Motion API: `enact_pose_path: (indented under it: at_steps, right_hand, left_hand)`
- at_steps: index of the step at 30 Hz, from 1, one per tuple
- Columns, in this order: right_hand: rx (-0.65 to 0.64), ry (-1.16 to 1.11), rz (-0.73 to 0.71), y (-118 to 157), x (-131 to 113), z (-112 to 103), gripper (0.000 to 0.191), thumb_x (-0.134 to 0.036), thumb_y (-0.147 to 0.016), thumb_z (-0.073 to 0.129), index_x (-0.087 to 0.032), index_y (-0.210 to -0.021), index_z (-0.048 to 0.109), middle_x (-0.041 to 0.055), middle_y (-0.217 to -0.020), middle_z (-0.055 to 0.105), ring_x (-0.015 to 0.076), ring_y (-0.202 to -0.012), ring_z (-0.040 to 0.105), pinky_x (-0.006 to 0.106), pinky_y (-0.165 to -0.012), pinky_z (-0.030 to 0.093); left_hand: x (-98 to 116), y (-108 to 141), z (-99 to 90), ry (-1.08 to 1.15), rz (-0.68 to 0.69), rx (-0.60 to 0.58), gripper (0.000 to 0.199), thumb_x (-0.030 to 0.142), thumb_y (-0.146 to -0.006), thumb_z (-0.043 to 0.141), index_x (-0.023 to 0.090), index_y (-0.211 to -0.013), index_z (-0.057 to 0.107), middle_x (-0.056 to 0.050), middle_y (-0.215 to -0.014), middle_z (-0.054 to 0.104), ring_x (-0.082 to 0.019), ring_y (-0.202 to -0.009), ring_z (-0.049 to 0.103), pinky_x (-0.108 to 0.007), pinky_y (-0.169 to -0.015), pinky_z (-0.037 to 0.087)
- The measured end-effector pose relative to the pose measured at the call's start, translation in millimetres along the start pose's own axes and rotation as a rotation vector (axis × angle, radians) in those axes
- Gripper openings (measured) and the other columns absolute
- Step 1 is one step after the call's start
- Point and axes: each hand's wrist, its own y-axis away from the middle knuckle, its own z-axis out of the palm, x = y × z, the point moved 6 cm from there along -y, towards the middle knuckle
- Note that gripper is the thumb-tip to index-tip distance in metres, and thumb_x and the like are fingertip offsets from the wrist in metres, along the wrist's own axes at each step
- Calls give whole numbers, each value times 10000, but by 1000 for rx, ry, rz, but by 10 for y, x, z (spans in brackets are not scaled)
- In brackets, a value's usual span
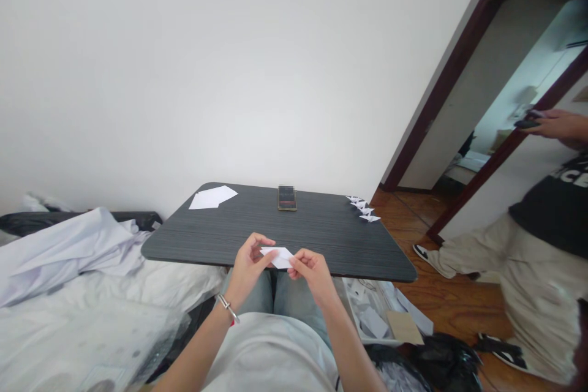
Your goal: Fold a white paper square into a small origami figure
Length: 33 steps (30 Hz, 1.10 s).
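Left hand [250,264]: fingertips pinching the folded white paper [278,257] at its left end.
Right hand [312,275]: fingers pressed together, pinching the paper's right end.
Paper: up between both hands, just over the near edge of the tabletop [331,245].
Far edge: loose white sheets [212,197] by the left corner, a phone [287,198] mid-edge, small folded paper pieces [362,208] in a row at the right corner.
Off to the right: a co-worker's hand [555,124] gripping a dark object [527,124].
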Motion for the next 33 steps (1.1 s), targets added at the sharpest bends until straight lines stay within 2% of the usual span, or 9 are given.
enact_pose_path:
  at_steps: [2, 7, 11, 15, 21, 25, 33]
  right_hand:
    - [27, 16, -42, 3, -34, -2, 248, -377, -624, 675, -144, -589, 595, 5, -508, 604, 96, -440, 520, 207, -455, 431]
    - [-13, 36, -43, -7, 7, 46, 222, -374, -638, 660, -155, -651, 624, 2, -558, 605, 117, -509, 538, 211, -472, 426]
    - [-24, 10, -34, -2, 21, 84, 207, -357, -650, 650, -156, -613, 620, -18, -529, 576, 104, -493, 486, 212, -481, 393]
    - [-22, -51, -24, 29, -20, 127, 220, -337, -638, 658, -153, -542, 583, -37, -470, 524, 81, -444, 403, 208, -460, 311]
    - [-42, -64, -36, 44, -57, 155, 243, -319, -639, 651, -154, -499, 540, -46, -453, 482, 80, -448, 374, 213, -476, 282]
    - [12, -29, -65, 33, -61, 121, 238, -297, -644, 644, -149, -503, 522, -51, -455, 463, 72, -443, 350, 209, -466, 255]
    - [52, 133, -168, 64, -95, 135, 212, -280, -668, 615, -140, -528, 540, -34, -480, 501, 82, -455, 397, 208, -470, 294]
  left_hand:
    - [4, 4, -4, -12, 2, 10, 238, 325, -669, 625, 149, -770, 502, -55, -928, 553, -134, -708, 556, -210, -530, 473]
    - [-16, 4, 47, 15, -30, -48, 207, 324, -683, 613, 147, -748, 529, -6, -712, 587, -126, -639, 558, -214, -531, 466]
    - [-22, 5, 78, 46, -51, -69, 202, 304, -673, 629, 136, -709, 522, 1, -658, 596, -102, -579, 545, -204, -529, 449]
    - [-11, 17, 99, 89, -82, -75, 210, 306, -684, 620, 132, -659, 505, -1, -640, 601, -96, -565, 539, -198, -516, 433]
    - [-11, 28, 122, 144, -101, -75, 220, 289, -681, 627, 128, -633, 486, 5, -612, 588, -84, -539, 519, -189, -499, 417]
    - [-31, 30, 136, 156, -86, -75, 233, 294, -684, 622, 134, -618, 466, 13, -604, 577, -80, -529, 512, -185, -492, 413]
    - [-94, 30, 135, 147, -102, -57, 256, 259, -619, 678, 146, -729, 477, 22, -626, 577, -99, -556, 542, -189, -481, 434]
